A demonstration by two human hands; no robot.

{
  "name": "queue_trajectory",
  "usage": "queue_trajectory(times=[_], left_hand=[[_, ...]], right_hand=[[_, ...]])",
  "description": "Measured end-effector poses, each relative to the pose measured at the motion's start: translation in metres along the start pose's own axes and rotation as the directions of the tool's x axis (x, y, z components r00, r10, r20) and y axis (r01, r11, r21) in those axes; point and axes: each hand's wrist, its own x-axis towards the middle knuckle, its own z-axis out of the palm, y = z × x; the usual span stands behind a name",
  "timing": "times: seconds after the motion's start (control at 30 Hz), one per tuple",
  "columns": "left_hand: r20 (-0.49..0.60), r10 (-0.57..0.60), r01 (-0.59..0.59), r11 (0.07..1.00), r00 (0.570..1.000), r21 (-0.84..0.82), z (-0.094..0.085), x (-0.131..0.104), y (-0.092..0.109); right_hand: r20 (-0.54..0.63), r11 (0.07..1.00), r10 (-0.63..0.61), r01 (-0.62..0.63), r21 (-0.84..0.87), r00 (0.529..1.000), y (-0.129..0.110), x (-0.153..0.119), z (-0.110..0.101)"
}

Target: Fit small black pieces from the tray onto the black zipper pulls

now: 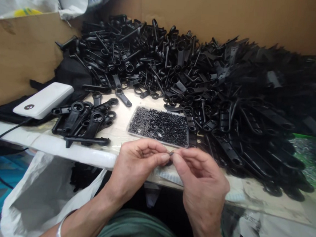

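Note:
My left hand [138, 164] and my right hand [201, 176] meet at the table's front edge, thumb and fingers pinched together. Between their fingertips is a tiny dark part [171, 153], too small to tell its kind. Something black shows just under the fingertips, mostly hidden. Right behind my hands lies a clear shallow box [131, 131] filled with small black and metallic-looking pieces. To the left is a small heap of black plastic arms with ringed ends [92, 118]. A big pile of similar black plastic parts [151, 59] spreads across the back and right.
A white power bank [43, 100] with a black cable lies at left. Cardboard walls [210, 13] stand behind the pile. A white sack [39, 193] hangs open below the table's left edge. At right is a green tray [299, 148] with small shiny pieces.

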Motion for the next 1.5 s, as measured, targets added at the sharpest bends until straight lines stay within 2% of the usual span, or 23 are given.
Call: queue_trajectory(times=[0.1, 0.2, 0.37, 0.5, 0.6, 0.7, 0.9, 1.0, 1.2, 1.5], left_hand=[[-0.005, 0.005, -0.005, 1.0, 1.0, 0.014, 0.0, 0.0, 0.0], [-0.019, 0.007, -0.006, 0.999, 1.0, 0.031, 0.0, 0.0, 0.0], [-0.035, 0.026, -0.023, 0.997, 0.999, 0.077, -0.001, -0.001, 0.0], [0.007, 0.119, -0.117, 0.967, 0.993, 0.226, -0.003, 0.0, 0.003], [0.105, 0.188, -0.212, 0.921, 0.977, 0.327, -0.005, 0.0, 0.007], [0.175, 0.191, -0.245, 0.893, 0.966, 0.378, -0.009, 0.0, 0.008], [0.161, 0.209, -0.26, 0.859, 0.965, 0.441, -0.012, 0.0, 0.011], [0.127, 0.206, -0.241, 0.876, 0.97, 0.418, -0.01, 0.001, 0.011], [0.019, 0.17, -0.169, 0.943, 0.985, 0.286, -0.006, -0.001, 0.007], [0.013, 0.166, -0.162, 0.936, 0.986, 0.312, -0.007, -0.002, 0.008]], right_hand=[[-0.009, 1.0, -0.003, 0.003, 0.0, 1.0, 0.001, 0.0, 0.0], [-0.016, 0.997, -0.058, 0.057, -0.053, 0.998, 0.001, -0.002, 0.0], [0.037, 0.938, -0.223, 0.225, -0.263, 0.974, 0.002, -0.005, -0.002], [0.109, 0.887, -0.311, 0.329, -0.324, 0.944, 0.002, -0.001, -0.007], [0.188, 0.906, -0.264, 0.31, -0.287, 0.946, 0.003, 0.003, -0.012], [0.248, 0.928, -0.225, 0.285, -0.24, 0.942, 0.002, 0.009, -0.016], [0.389, 0.94, -0.168, 0.266, -0.212, 0.906, -0.005, 0.019, -0.021], [0.377, 0.947, -0.164, 0.253, -0.2, 0.912, -0.005, 0.017, -0.021], [0.258, 0.951, -0.159, 0.218, -0.219, 0.953, 0.0, 0.009, -0.017], [0.223, 0.967, -0.1, 0.148, -0.209, 0.97, -0.003, 0.006, -0.012]])
